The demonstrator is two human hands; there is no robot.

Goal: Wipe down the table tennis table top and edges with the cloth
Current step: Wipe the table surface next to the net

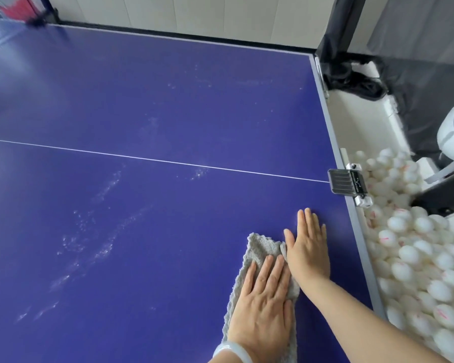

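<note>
The left hand [262, 297] lies flat on the grey cloth [258, 248], grip released, fingers straight. The right hand [308, 247], grip also released, rests flat on the blue worktop [142, 100] just beside the cloth, thumb touching it. The cloth lies near the worktop's right edge, beside heaped white balls [417, 258].

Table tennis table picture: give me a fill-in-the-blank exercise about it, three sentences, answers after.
1. The left hand presses flat on a grey ____.
2. The right hand lies flat on the bare table top, which a thin ____ line crosses farther off.
3. Past the table's right edge lie many white table tennis ____.
Missing words: cloth, white, balls.
</note>
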